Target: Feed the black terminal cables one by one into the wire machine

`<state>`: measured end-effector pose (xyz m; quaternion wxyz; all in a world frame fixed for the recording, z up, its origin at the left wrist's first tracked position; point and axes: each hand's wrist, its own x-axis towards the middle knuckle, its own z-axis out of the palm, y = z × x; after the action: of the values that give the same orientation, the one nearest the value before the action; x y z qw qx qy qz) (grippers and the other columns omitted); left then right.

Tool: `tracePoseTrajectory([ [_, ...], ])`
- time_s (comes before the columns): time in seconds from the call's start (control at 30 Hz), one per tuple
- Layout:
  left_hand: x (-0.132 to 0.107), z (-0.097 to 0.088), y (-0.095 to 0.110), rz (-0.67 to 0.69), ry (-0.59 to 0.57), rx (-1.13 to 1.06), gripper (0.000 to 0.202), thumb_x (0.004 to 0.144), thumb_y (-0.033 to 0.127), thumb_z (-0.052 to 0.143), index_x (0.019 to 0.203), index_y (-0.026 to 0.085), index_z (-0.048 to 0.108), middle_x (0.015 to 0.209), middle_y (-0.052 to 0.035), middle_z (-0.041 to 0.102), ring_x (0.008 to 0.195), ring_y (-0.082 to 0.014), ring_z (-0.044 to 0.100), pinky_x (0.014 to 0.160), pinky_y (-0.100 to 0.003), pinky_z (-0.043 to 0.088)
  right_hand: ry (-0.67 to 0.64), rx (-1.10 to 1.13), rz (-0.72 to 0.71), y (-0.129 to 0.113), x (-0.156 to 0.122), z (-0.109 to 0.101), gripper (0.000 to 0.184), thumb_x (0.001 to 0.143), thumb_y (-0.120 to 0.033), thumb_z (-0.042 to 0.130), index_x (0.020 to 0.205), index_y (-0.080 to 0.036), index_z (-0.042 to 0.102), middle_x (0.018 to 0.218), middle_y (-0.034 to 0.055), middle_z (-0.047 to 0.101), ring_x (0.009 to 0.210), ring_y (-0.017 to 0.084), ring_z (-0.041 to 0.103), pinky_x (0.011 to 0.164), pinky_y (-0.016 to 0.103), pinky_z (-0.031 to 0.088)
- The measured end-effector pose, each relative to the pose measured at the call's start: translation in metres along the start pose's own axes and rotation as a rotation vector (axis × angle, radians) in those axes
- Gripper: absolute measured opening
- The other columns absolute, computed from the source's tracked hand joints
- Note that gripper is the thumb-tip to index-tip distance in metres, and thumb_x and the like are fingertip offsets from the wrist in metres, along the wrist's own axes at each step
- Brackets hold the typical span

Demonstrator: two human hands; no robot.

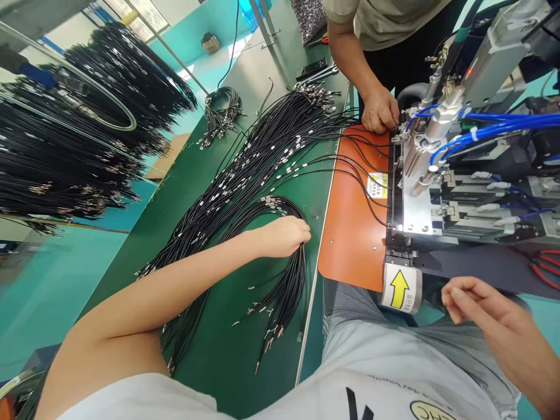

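My left hand [285, 235] reaches across the green bench mat [227, 361], fingers curled down onto a looped bundle of thin black cables [289, 291] with metal connector tips. My right hand [490, 315] hovers low at the right near a white cylinder with a yellow arrow [400, 287], fingers loosely curled; nothing shows in it. A large fan of black cables [245, 175] spreads over the mat toward an orange plate [354, 233] and the machine [437, 192].
Another person's hand [380, 111] works at the machine's far end, feeding cables. Racks of hanging black cables [65, 146] fill the left. Blue air hoses [503, 125] run over the machine. Red-handled pliers [545, 268] lie at the right.
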<state>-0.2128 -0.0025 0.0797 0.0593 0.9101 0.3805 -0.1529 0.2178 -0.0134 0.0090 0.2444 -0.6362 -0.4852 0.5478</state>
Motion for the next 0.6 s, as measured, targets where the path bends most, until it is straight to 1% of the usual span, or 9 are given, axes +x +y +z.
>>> tracePoseTrajectory([
  [0.1, -0.003, 0.012, -0.006, -0.089, 0.039, 0.022, 0.047, 0.08, 0.003, 0.051, 0.125, 0.018, 0.058, 0.137, -0.0121, 0.058, 0.128, -0.0257, 0.051, 0.108, -0.041, 0.038, -0.218, -0.01, -0.063, -0.011, -0.006, 0.01, 0.024, 0.081, -0.061, 0.062, 0.086, -0.038, 0.068, 0.069, 0.0079, 0.06, 0.068, 0.028, 0.057, 0.064, 0.047, 0.048],
  [0.13, -0.002, 0.019, -0.009, -0.101, 0.062, 0.035, 0.05, 0.082, 0.003, 0.049, 0.129, 0.017, 0.055, 0.139, -0.013, 0.056, 0.131, -0.0258, 0.049, 0.111, -0.043, 0.036, -0.286, -0.01, -0.09, -0.018, -0.008, 0.017, 0.023, 0.083, -0.058, 0.061, 0.087, -0.036, 0.066, 0.069, 0.0062, 0.059, 0.068, 0.026, 0.057, 0.066, 0.045, 0.049],
  [0.2, 0.001, 0.034, -0.015, -0.112, 0.1, 0.03, 0.038, 0.089, 0.005, 0.043, 0.121, 0.016, 0.059, 0.123, -0.0136, 0.065, 0.121, -0.0232, 0.057, 0.108, -0.042, 0.042, -0.48, -0.005, -0.143, -0.034, -0.01, 0.038, 0.022, 0.088, -0.053, 0.059, 0.09, -0.032, 0.064, 0.072, 0.0038, 0.061, 0.069, 0.023, 0.058, 0.07, 0.041, 0.05],
  [0.27, 0.002, 0.046, -0.022, -0.125, 0.122, 0.02, 0.031, 0.095, 0.01, 0.037, 0.108, 0.016, 0.064, 0.106, -0.013, 0.069, 0.107, -0.021, 0.063, 0.101, -0.041, 0.05, -0.607, 0.005, -0.174, -0.049, -0.008, 0.068, 0.023, 0.093, -0.051, 0.054, 0.097, -0.029, 0.063, 0.084, 0.0038, 0.066, 0.075, 0.021, 0.061, 0.076, 0.039, 0.052],
  [0.33, -0.002, 0.051, -0.029, -0.164, 0.196, 0.025, 0.033, 0.097, 0.012, 0.034, 0.107, 0.016, 0.064, 0.108, -0.0133, 0.069, 0.108, -0.0204, 0.064, 0.102, -0.044, 0.052, -0.635, 0.093, -0.21, -0.06, 0.0, 0.105, 0.027, 0.094, -0.05, 0.053, 0.106, -0.028, 0.062, 0.103, 0.0052, 0.068, 0.092, 0.021, 0.065, 0.087, 0.039, 0.052],
  [0.4, -0.01, 0.052, -0.035, -0.218, 0.376, 0.007, 0.033, 0.097, 0.013, 0.035, 0.113, 0.017, 0.063, 0.117, -0.0126, 0.068, 0.116, -0.02, 0.063, 0.106, -0.048, 0.051, -0.701, 0.216, -0.177, -0.069, 0.009, 0.145, 0.035, 0.093, -0.051, 0.056, 0.119, -0.026, 0.059, 0.125, 0.0079, 0.063, 0.112, 0.022, 0.062, 0.097, 0.039, 0.05],
  [0.43, -0.015, 0.051, -0.038, -0.237, 0.482, -0.013, 0.031, 0.097, 0.014, 0.037, 0.115, 0.017, 0.062, 0.119, -0.0116, 0.069, 0.119, -0.0199, 0.062, 0.108, -0.048, 0.051, -0.735, 0.271, -0.123, -0.073, 0.013, 0.164, 0.04, 0.091, -0.051, 0.058, 0.121, -0.025, 0.058, 0.127, 0.0094, 0.063, 0.112, 0.021, 0.062, 0.095, 0.038, 0.051],
  [0.5, -0.022, 0.05, -0.042, -0.25, 0.643, -0.059, 0.028, 0.096, 0.016, 0.044, 0.117, 0.019, 0.062, 0.119, -0.0101, 0.07, 0.121, -0.0204, 0.063, 0.108, -0.048, 0.051, -0.836, 0.346, -0.002, -0.081, 0.016, 0.196, 0.043, 0.089, -0.052, 0.061, 0.121, -0.023, 0.058, 0.122, 0.0092, 0.065, 0.107, 0.019, 0.064, 0.089, 0.034, 0.053],
  [0.6, -0.029, 0.051, -0.046, -0.223, 0.691, -0.084, 0.028, 0.095, 0.017, 0.05, 0.121, 0.02, 0.06, 0.119, -0.0101, 0.07, 0.124, -0.022, 0.061, 0.109, -0.048, 0.051, -0.962, 0.409, 0.053, -0.089, 0.014, 0.224, 0.041, 0.089, -0.06, 0.057, 0.093, -0.019, 0.065, 0.083, 0.0026, 0.068, 0.076, 0.013, 0.063, 0.072, 0.026, 0.051],
])
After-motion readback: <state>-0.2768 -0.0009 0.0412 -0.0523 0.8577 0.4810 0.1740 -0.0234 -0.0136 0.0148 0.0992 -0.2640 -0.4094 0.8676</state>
